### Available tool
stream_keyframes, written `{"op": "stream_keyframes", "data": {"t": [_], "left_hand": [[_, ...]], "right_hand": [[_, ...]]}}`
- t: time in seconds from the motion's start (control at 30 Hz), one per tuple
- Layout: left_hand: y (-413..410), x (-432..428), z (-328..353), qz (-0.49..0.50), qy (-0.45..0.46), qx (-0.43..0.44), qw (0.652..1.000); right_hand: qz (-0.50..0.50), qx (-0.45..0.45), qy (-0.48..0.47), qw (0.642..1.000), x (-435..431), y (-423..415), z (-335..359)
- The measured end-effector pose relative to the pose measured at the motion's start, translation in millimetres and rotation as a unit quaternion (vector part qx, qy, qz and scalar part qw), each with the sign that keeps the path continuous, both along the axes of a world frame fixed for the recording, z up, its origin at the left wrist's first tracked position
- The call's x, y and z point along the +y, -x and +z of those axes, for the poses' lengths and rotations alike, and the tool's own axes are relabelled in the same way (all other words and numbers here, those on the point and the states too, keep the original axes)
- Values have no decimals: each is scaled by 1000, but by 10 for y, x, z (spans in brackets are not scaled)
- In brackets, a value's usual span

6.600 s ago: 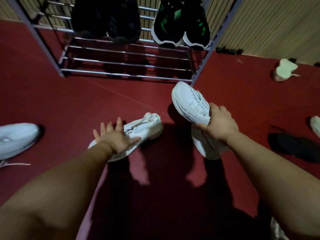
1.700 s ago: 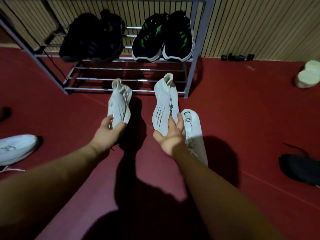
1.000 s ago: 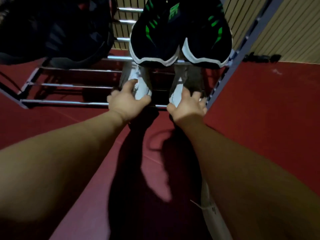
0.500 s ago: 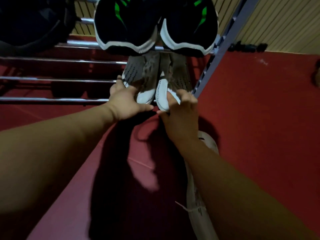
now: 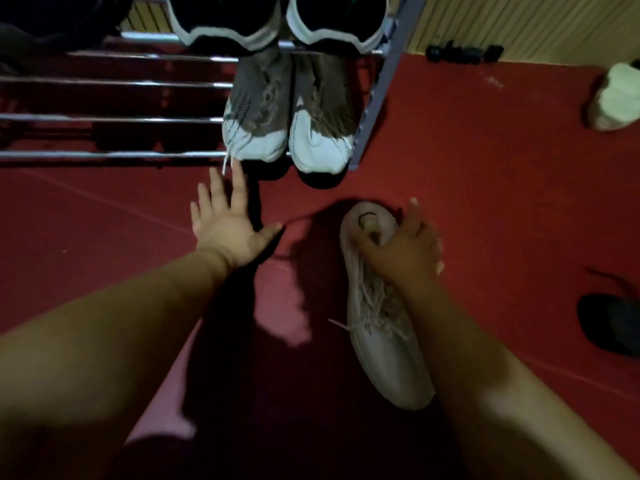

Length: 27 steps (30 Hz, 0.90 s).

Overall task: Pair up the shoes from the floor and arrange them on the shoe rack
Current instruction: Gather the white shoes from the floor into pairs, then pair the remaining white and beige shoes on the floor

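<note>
A person crouched at the shoe rack (image 5: 375,98) reaches both arms toward the red floor (image 5: 485,202). The left hand (image 5: 227,223) is spread wide and empty, fingers splayed, hovering just short of the white pair (image 5: 287,133) parked side by side on the lowest rails directly ahead of its fingertips, heels jutting past the front bar. The right hand (image 5: 403,247) is cupped over the collar of a single off-white sneaker (image 5: 384,323) lying on the floor, its toe pointing back toward the person; the fingers are curled around the opening, though whether the grip has fully closed cannot be told from here.

Above the white pair, one tier up from the left hand, the black-and-green pair (image 5: 280,26) sits with heels overhanging, and further left of that hand another dark pair (image 5: 59,19) fills the same tier (mostly lost in shadow). So three pairs look shelved.

Work remains. Off to the right of the right hand, a black shoe (image 5: 609,323) rests near the frame's edge, and farther away beyond it a pale shoe (image 5: 616,98) lies by the slatted wall (image 5: 519,22). The sneaker under the right hand needs its partner, which is not visible here, and the lower rails to the left of the left hand stand open.
</note>
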<state>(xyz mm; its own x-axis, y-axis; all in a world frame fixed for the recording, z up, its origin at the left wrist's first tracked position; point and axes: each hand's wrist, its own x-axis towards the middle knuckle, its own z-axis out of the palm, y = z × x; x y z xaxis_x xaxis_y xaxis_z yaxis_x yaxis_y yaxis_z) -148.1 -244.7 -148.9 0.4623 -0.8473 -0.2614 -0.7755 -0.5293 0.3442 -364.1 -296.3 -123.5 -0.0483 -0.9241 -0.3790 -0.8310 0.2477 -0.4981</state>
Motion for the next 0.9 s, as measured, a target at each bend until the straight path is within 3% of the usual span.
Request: {"op": "stream_keyframes", "data": {"t": [0.1,0.27,0.37,0.43,0.57,0.7,0.77,0.9], "left_hand": [[237,437,-137,-27,-127,-22,991],[183,903,-100,-120,-171,-60,976],[27,1075,-18,-118,-194,-86,970],[-78,1173,11,-53,-169,-91,980],[-320,1298,100,66,-105,-83,989],[-489,1270,216,83,-104,-89,987],[-487,1210,274,89,-90,-83,988],[-324,1030,366,62,-89,-72,992]], "right_hand": [[10,27,-87,996,460,199,-79],[71,70,-31,995,725,181,-13],[174,89,-7,981,774,180,45],[292,146,51,944,825,190,80],[519,181,117,827,828,72,203],[625,167,124,752,933,-231,307],[626,170,117,752,1019,-339,303],[534,189,100,818,1124,-373,225]]}}
